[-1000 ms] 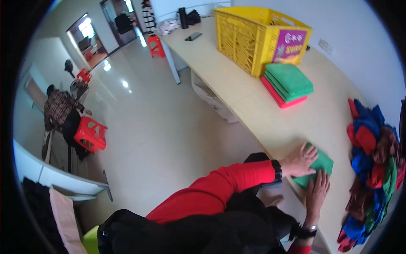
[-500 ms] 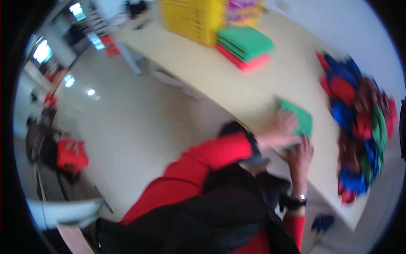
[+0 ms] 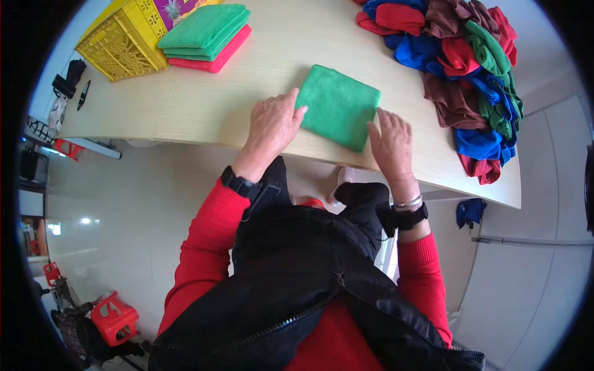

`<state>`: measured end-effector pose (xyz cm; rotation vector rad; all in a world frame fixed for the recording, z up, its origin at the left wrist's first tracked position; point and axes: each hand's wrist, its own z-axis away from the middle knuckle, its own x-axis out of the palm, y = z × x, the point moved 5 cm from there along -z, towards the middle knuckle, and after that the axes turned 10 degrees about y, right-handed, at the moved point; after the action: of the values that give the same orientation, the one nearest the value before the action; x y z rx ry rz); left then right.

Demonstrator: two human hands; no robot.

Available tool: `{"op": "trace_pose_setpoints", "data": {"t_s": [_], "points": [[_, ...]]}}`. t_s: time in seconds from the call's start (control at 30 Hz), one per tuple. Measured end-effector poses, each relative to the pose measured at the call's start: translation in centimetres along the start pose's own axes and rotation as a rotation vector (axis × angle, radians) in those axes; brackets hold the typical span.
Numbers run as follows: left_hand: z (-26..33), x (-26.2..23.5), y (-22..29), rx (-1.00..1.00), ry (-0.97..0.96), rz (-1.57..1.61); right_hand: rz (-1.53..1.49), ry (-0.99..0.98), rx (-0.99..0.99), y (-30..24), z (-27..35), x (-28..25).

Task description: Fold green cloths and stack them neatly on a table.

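A folded green cloth [image 3: 337, 105] lies flat on the pale wooden table [image 3: 204, 105], near its front edge. My left hand [image 3: 272, 123] rests flat on the table with its fingertips at the cloth's left edge. My right hand [image 3: 391, 141] lies flat at the cloth's right corner, fingers spread and touching it. Neither hand grips anything. Both wrists wear dark bands and the sleeves are red.
A stack of folded green and red cloths [image 3: 205, 37] sits at the back left beside a yellow plastic crate [image 3: 124, 43]. A heap of loose red, blue, brown and green cloths [image 3: 464, 62] fills the right side. A red stool [image 3: 114, 318] stands on the floor.
The view has swung from looking across the room to straight down at the table. Both hands have stayed at the green cloth, now flat on either side of it.
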<state>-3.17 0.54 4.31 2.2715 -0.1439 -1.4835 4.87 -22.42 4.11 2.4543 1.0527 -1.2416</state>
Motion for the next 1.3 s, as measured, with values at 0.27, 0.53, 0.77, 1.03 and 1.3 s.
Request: {"op": "trace_pose_setpoints", "data": {"t_s": [0.27,0.53,0.77,1.03,1.3], "points": [[-3.7,2.8,1.8,0.310,0.354,-0.013,0.000,-0.013,-0.003,-3.5,-3.7,5.6],[-5.9,7.0,1.1,0.271,0.095,0.028,0.019,-0.130,0.022,-3.3,-3.3,8.9],[-5.1,7.9,1.8,0.274,0.108,0.051,0.070,-0.248,0.008,-3.2,-2.9,8.2],[-5.8,6.9,1.1,0.260,0.080,0.023,0.047,-0.226,0.014,-2.5,-3.8,8.8],[-6.1,7.4,1.6,0.275,0.047,0.071,0.014,-0.252,0.109,-2.0,-3.6,7.9]]}}
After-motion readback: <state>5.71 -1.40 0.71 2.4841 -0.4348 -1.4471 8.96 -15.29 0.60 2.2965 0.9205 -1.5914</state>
